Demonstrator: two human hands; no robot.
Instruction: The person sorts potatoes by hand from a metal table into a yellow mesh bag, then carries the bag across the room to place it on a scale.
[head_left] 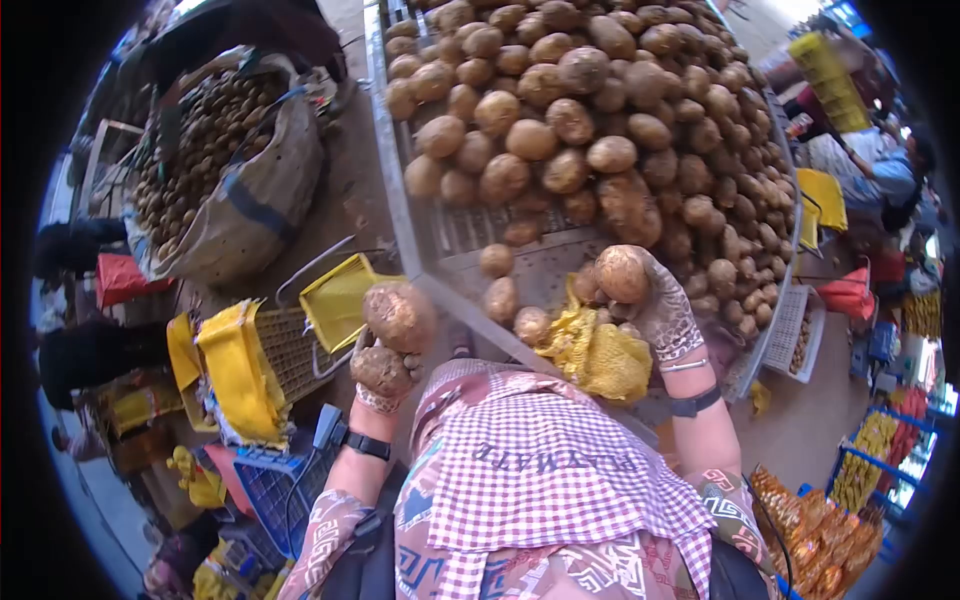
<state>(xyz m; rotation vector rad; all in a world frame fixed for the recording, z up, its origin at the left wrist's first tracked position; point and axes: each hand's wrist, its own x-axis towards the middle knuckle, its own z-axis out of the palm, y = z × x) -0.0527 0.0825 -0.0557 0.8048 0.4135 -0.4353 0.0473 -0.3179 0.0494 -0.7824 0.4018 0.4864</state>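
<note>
10 o'clock: two potatoes point(398, 314) gripped by left hand point(379, 398) | 1 o'clock: single potato point(622, 274) gripped by right hand point(670, 315) | likely firm, bruisable; best cupped mid-body

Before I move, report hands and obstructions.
Left hand: grip on rounded brown potatoes. Right hand: grip on round brown potato. Crumpled yellow mesh bag beside right hand.

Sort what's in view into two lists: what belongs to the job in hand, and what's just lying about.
Job in hand, judging by position:
left hand, holding potatoes
right hand, holding a potato
potato heap
metal-edged table
yellow net bag

Apparently lying about:
large potato sack
blue crate
yellow cloth
</note>
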